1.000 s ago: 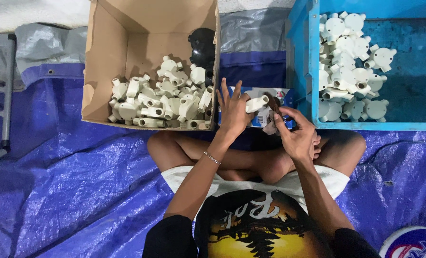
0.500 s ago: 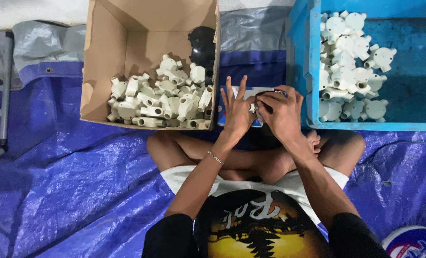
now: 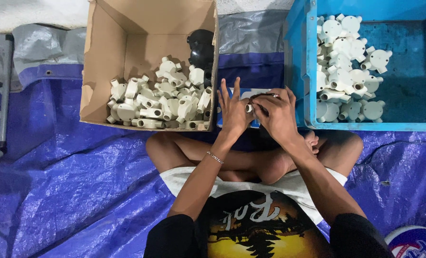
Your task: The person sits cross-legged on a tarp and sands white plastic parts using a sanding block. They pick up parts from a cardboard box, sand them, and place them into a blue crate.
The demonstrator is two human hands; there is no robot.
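My left hand [image 3: 233, 111] is raised with fingers stretched up, its palm pressed against a small white pipe fitting [image 3: 249, 108]. My right hand [image 3: 276, 114] curls over that same fitting from the right and hides most of it. Both hands hover above my crossed legs, between the cardboard box [image 3: 103, 71] and the blue crate [image 3: 308, 95]. A small blue-and-white pack [image 3: 244, 93] lies on the floor just behind my hands.
The cardboard box holds several white pipe fittings [image 3: 165, 102] and a black object [image 3: 201, 48]. The blue plastic crate at right holds several round white junction fittings [image 3: 349, 67]. A blue tarp [image 3: 69, 191] covers the floor. A metal frame [image 3: 3, 95] stands at far left. A round lid [image 3: 415, 243] shows bottom right.
My right hand has moved left and up, from near the crate's corner to close over the fitting against my left palm. The left hand stayed raised.
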